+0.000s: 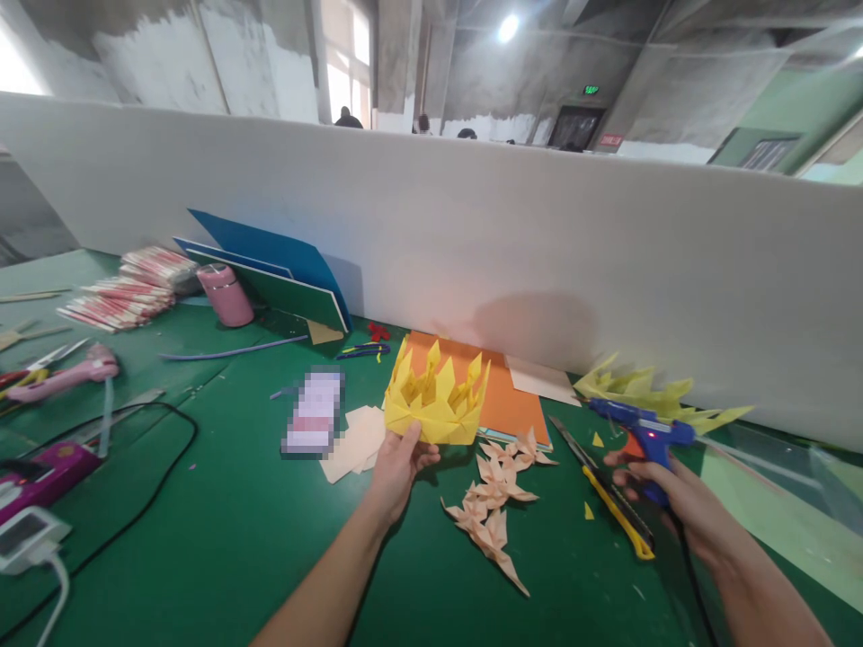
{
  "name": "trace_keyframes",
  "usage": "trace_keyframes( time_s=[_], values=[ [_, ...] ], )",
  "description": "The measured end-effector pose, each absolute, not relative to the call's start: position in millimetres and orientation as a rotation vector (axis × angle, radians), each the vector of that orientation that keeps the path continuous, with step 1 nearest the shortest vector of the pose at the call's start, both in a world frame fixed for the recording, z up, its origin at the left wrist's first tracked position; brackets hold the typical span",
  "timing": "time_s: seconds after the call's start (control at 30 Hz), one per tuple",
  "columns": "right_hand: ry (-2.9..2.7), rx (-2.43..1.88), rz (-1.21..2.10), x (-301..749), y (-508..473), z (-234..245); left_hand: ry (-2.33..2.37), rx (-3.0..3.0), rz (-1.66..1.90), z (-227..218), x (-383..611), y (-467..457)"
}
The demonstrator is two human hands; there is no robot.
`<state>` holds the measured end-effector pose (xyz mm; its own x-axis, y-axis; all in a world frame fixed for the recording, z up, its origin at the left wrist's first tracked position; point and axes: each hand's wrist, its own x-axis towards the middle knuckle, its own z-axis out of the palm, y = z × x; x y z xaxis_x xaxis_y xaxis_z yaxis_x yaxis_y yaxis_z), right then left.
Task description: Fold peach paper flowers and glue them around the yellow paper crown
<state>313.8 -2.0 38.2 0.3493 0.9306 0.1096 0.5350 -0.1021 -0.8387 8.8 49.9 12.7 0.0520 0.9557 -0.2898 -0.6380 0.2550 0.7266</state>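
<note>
My left hand (404, 460) pinches the lower front edge of a folded yellow paper crown (437, 404), holding it upright above the table. Its points face up. In my right hand (664, 490) is a blue hot glue gun (651, 436) with an orange trigger, a small red light and a black cord; its nozzle points left. Several folded peach paper flowers (495, 490) lie joined in a row on the table between my hands. A yellow utility knife (610, 499) rests left of my right hand. Behind the glue gun lies more folded yellow paper (640, 391).
Orange paper (516, 386) and peach sheets (354, 445) lie near the crown. Further left are a phone (314, 413), a pink flask (227, 295), leaning boards (270, 288), a pink glue gun (67, 377) and a purple power strip (50, 476) with cords. A white partition (404, 225) stands behind.
</note>
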Motion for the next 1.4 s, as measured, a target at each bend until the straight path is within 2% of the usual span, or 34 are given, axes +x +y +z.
trace_keyframes(
  time_s=[0.1, 0.23, 0.4, 0.63, 0.87, 1.4],
  values=[
    [-1.108, -1.610, 1.045, 272, -26, 48, 0.892, 0.503, 1.305, 12, 9, 51],
    [-1.129, -1.507, 1.093, 212, -40, 47, 0.879, 0.538, 1.322, 12, 9, 52],
    [-1.321, -1.616, 0.845, 171, -36, 36, 0.829, 0.506, 1.322, 14, 9, 53],
    [-1.390, -1.567, 0.735, 152, -39, 38, 0.830, 0.461, 1.318, 17, 9, 53],
    [-1.593, -1.573, 0.689, 155, -34, 28, 0.797, 0.466, 1.313, 13, 9, 53],
    [-1.569, -1.667, 0.698, 159, -32, 36, 0.803, 0.463, 1.315, 16, 9, 52]
  ],
)
